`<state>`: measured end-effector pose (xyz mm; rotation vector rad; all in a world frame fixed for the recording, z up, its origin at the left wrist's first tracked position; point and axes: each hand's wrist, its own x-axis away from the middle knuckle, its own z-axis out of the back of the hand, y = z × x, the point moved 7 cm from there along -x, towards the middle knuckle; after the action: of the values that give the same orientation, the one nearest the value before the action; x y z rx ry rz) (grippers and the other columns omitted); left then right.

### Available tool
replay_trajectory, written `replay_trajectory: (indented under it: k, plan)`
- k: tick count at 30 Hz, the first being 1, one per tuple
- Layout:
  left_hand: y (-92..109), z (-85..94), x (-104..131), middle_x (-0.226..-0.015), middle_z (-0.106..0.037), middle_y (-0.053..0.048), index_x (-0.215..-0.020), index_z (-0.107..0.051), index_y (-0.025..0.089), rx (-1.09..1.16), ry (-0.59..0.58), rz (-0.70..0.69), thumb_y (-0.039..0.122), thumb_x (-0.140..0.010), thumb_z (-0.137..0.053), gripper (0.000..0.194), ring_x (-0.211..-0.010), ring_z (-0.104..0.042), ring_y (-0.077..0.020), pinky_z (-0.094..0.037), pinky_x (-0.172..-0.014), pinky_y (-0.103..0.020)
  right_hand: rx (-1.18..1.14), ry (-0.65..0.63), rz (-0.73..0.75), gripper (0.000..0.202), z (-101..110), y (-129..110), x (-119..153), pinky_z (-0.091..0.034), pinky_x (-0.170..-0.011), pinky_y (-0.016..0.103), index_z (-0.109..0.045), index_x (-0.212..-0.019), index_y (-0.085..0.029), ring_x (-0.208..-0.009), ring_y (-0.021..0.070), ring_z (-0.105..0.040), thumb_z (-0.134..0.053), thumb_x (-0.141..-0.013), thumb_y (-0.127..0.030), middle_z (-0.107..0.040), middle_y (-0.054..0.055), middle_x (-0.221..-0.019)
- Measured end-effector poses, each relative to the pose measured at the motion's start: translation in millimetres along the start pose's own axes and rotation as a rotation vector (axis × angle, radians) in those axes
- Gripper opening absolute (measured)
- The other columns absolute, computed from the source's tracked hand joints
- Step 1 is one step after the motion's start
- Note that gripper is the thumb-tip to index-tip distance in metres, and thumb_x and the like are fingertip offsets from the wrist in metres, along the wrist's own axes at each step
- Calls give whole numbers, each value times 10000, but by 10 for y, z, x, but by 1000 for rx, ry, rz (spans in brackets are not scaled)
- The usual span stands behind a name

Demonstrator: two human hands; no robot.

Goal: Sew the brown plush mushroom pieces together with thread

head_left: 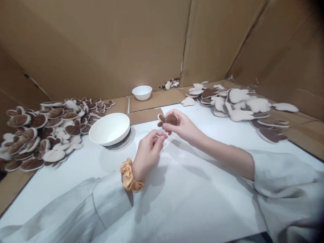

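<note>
My right hand [183, 127] grips a small brown plush piece [171, 119] with white-edged lobes pointing left, pinched between thumb and fingers. Just below and left of it, my left hand [150, 148] is closed in a pinch near the piece's lower edge. A thin dark thread [140, 132] runs from near my left fingertips toward the white bowl [110, 130]. What lies between the left fingertips is too small to make out. An orange scrunchie [130, 176] circles my left wrist.
Brown and white plush pieces [54, 155] are heaped at the left. Flat white and brown pieces [239, 105] pile up at the right. A small white bowl [142, 92] stands at the back, before cardboard walls [108, 44]. Dark thread lies coiled under the larger bowl.
</note>
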<state>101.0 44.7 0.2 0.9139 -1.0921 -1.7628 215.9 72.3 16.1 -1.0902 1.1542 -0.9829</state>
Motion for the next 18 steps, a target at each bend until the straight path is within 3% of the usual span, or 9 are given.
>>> replay_trajectory:
  k: [7, 11, 14, 18]
  plan:
    - [388, 289, -18, -591, -500, 33, -822, -544, 197, -601, 82, -308, 245, -871, -391, 168, -512, -408, -91, -309, -535, -202, 190, -175, 8, 139, -62, 41, -25, -428, -494, 227, -492, -791, -180, -573, 101, -532, -567, -688, -124, -568, -21, -669]
    - [519, 344, -73, -661, -559, -7, -774, -550, 189, -879, 107, -511, 181, -858, -360, 208, -606, -461, -130, -337, -604, -236, 185, -332, -22, 108, -203, 22, 51, -451, -559, 246, -498, -726, -176, -746, 162, -633, -555, -689, -91, -623, 11, -726]
    - [518, 332, -146, -763, -578, -26, -769, -542, 181, -795, -15, -543, 168, -856, -354, 208, -711, -500, -139, -370, -659, -239, 196, -421, -20, 98, -294, -28, 121, -470, -627, 277, -518, -710, -181, -787, 183, -650, -577, -694, -104, -636, 4, -720]
    - [370, 390, -283, -714, -574, 0, -774, -530, 175, -465, -152, -336, 233, -847, -408, 153, -660, -517, -117, -396, -620, -214, 180, -414, 34, 106, -315, -165, 167, -470, -635, 274, -531, -712, -174, -750, 163, -637, -608, -683, -107, -604, -1, -734]
